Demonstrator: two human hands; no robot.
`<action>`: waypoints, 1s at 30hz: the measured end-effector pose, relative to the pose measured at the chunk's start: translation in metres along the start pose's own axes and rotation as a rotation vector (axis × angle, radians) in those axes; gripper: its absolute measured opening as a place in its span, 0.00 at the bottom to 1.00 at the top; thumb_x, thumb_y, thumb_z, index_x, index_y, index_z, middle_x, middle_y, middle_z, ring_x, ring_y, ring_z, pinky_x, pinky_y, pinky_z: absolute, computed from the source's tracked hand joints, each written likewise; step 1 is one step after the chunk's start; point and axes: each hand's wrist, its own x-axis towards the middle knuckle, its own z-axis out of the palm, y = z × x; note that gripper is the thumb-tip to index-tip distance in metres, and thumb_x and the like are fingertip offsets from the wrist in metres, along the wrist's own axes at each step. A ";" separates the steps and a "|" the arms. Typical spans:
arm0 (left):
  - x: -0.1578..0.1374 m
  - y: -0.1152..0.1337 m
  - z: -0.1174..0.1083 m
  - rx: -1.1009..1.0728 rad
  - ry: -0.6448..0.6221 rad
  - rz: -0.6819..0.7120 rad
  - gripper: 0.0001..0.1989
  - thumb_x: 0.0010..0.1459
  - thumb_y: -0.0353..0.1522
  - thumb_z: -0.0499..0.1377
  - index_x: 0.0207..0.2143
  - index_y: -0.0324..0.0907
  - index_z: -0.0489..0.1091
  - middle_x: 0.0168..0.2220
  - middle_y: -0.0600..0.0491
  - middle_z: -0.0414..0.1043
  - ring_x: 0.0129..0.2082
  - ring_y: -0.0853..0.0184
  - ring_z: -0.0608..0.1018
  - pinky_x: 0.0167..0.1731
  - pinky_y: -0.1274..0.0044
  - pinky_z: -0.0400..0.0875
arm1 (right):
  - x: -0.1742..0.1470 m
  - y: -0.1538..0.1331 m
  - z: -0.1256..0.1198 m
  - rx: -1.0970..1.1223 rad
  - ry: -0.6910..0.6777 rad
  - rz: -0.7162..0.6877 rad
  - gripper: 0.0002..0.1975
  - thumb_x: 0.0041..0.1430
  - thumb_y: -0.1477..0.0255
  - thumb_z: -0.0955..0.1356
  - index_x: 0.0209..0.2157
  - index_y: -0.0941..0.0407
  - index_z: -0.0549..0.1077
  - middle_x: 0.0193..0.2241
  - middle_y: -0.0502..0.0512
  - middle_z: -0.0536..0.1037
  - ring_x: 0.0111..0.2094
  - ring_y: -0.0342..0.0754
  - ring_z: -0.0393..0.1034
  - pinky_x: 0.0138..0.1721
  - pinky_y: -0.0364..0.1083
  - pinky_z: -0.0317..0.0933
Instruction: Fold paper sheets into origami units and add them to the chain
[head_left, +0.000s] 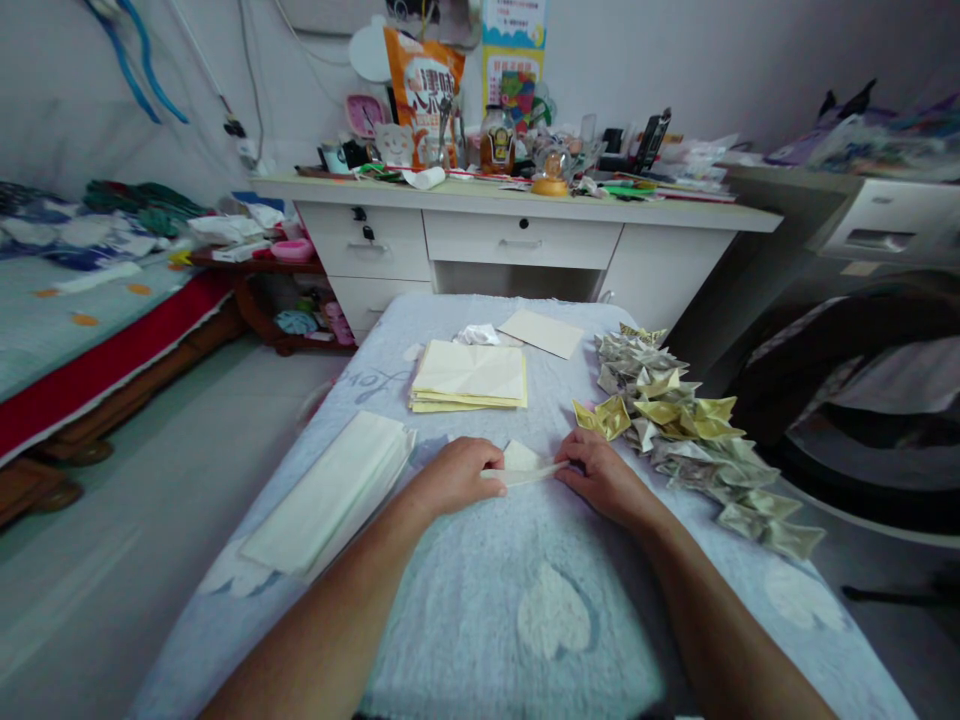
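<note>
While the left hand (463, 474) and right hand (598, 474) pinch its ends, the folded paper (526, 475) stretches sideways.

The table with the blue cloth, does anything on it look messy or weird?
A crumpled white wad sits behind the cream paper stack, odd beside such flat sheets. One loose sheet nearby lies askew to the stack. I see no spill.

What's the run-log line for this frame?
left hand: grips folded paper, left end | right hand: pinches its right end | beyond: cream paper stack | right side: gold and silver folded-paper pieces
</note>
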 end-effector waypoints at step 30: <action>-0.002 -0.007 -0.005 0.115 0.013 -0.067 0.10 0.52 0.36 0.57 0.21 0.40 0.67 0.24 0.54 0.69 0.26 0.69 0.69 0.25 0.78 0.50 | 0.003 -0.005 0.004 -0.166 0.027 0.117 0.08 0.58 0.74 0.65 0.26 0.58 0.71 0.30 0.54 0.70 0.35 0.48 0.64 0.39 0.46 0.55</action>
